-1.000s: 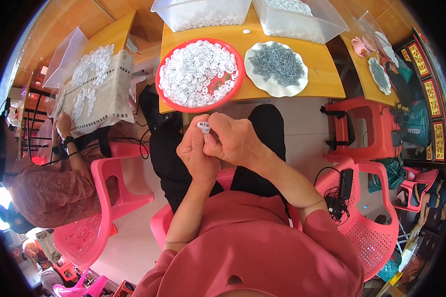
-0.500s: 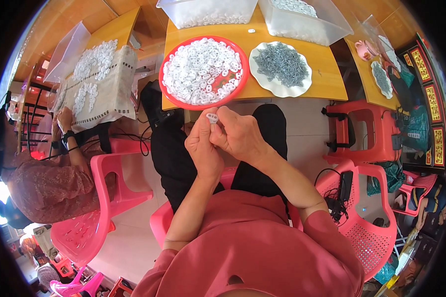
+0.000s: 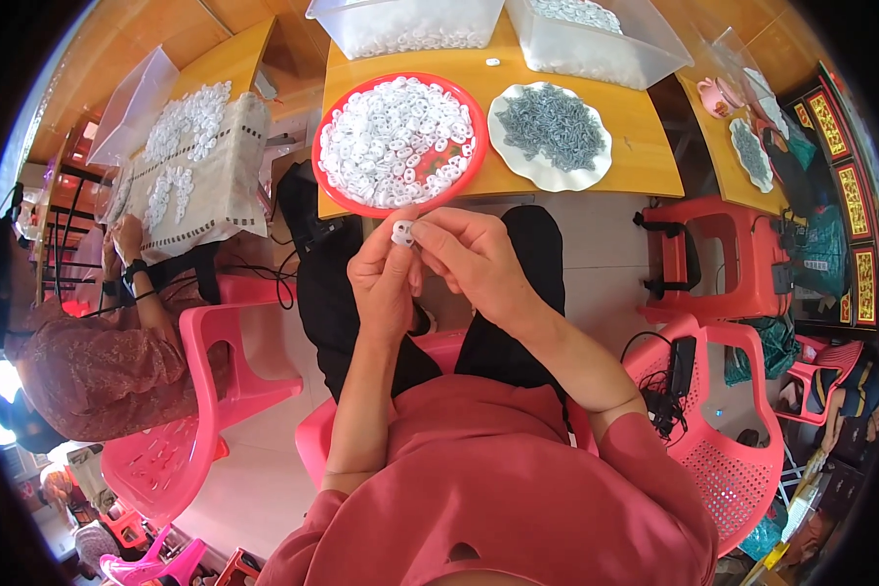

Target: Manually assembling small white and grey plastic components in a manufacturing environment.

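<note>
Hands [image 3: 486,264] partly hide the white piece [image 3: 402,232]; the top edge crops two tubs [image 3: 410,31].

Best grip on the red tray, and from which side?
Likely the raised rim of the red tray, from the near side, close to the table's front edge; white pieces cover most of the middle, and the wavy plate crowds its right.

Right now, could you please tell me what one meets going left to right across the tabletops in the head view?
Beige patterned cloth, round red tray of white pieces, scalloped cream plate of grey pieces, pink vessel, far-right plate.
</note>
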`<state>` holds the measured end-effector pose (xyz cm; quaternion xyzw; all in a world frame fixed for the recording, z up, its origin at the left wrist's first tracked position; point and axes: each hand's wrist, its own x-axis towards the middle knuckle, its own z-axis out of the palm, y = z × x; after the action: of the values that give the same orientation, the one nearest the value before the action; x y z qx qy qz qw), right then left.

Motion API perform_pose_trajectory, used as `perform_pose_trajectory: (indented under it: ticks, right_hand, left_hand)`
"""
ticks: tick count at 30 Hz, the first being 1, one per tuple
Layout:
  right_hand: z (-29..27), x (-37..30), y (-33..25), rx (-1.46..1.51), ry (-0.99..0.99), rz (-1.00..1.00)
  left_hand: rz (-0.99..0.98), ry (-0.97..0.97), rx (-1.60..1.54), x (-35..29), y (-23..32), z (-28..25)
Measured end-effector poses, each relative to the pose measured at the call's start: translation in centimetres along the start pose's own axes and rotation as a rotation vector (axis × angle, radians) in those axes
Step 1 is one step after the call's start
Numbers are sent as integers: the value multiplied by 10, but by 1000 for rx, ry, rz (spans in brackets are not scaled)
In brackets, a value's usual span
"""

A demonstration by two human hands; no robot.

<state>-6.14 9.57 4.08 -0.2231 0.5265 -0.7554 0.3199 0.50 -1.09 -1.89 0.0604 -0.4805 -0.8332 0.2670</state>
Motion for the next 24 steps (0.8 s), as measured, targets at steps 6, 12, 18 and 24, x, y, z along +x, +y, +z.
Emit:
perform_pose_trajectory:
  ticks: [6,12,18,24]
  right_hand:
    - [4,-5,9,-5,57,-21]
    - [-1,-4,10,17,69,-5]
    - [-4,-5,6,84,29,117]
    - [-5,-2,6,-245,-26,-105]
  left_hand:
    - [13,-19,-53,-3,-5,-4]
    - [-37,-54,-71,0,1,-2]
    - [23,-118,18,5,6,-14]
    - [27,-60,73,3,6,-12]
